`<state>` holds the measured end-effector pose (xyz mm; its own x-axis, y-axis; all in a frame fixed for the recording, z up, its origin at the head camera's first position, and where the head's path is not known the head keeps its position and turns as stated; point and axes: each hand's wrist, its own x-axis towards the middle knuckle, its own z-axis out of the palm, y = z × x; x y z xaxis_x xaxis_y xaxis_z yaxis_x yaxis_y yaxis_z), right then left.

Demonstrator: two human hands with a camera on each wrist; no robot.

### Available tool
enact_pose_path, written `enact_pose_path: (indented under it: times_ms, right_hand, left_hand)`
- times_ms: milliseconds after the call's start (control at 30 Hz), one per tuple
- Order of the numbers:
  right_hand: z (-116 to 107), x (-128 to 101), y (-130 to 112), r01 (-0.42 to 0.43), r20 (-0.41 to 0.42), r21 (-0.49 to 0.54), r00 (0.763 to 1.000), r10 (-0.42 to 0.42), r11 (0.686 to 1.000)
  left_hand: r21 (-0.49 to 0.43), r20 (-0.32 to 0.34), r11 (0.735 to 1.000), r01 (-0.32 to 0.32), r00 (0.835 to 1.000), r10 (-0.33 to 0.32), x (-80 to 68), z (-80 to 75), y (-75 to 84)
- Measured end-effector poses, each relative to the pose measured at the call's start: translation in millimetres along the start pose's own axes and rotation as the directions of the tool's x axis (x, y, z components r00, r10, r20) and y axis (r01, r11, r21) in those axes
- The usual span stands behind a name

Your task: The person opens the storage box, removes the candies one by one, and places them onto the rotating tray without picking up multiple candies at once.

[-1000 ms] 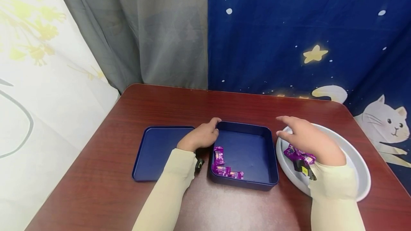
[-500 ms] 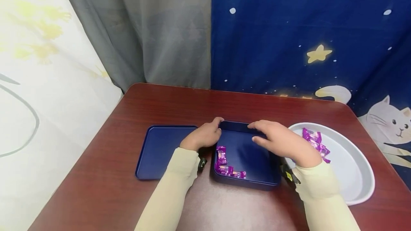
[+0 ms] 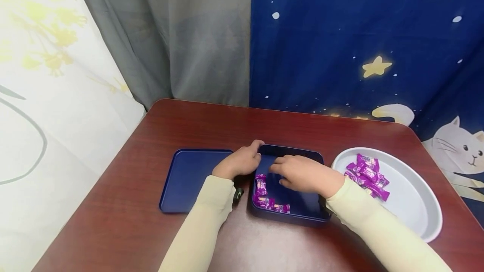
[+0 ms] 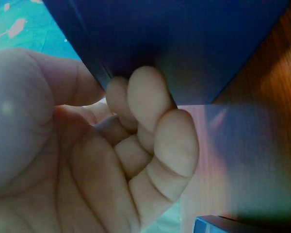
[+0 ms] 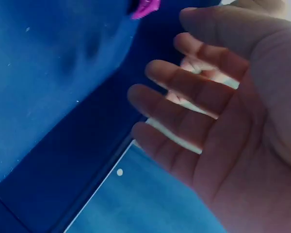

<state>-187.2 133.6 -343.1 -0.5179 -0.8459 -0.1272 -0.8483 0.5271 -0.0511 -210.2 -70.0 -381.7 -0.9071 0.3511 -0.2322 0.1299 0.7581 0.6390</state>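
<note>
My left hand (image 3: 240, 160) grips the left side of a dark blue rectangular box (image 3: 289, 218) near its far corner. In the left wrist view its curled fingers (image 4: 174, 143) press the box's outer wall, and the thumb meets the edge. Several purple wrapped candies (image 3: 261, 186) lie inside the box along its left and near sides. Above the box's middle hovers my right hand (image 3: 304, 173), fingers loosely bent. The right wrist view shows nothing between those fingers (image 5: 174, 80); a bit of purple wrapper (image 5: 146, 7) appears at the top.
An oval white tray (image 3: 412, 209) stands right of the box and bears a heap of purple candies (image 3: 370, 173). A flat blue lid (image 3: 190, 181) lies to the left on the reddish-brown table (image 3: 211, 125). Curtains (image 3: 208, 53) hang behind the table.
My right hand has moved left from over the white tray to above the inside of the box, its fingers bending more. My left hand keeps its hold on the box.
</note>
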Motion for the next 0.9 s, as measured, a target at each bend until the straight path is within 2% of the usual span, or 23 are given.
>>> enact_pose_path:
  times_ms: [267,633,900]
  right_hand:
    - [5.0,8.7,-6.7,0.124,0.053,-0.134,0.992,-0.118,0.983]
    - [20.6,22.0,-13.1,0.209,0.024,-0.163,0.978,-0.208,0.964]
    - [29.3,25.1,-11.9,0.224,-0.005,-0.197,0.973,-0.230,0.954]
  left_hand:
    - [-0.005,0.005,1.000,0.004,1.000,-0.004,-0.7,-0.1,0.9]
    - [-0.004,0.006,1.000,-0.013,1.000,0.013,-0.8,-1.5,0.0]
    - [-0.001,0.002,1.000,-0.022,1.000,0.022,0.1,-0.8,-0.1]
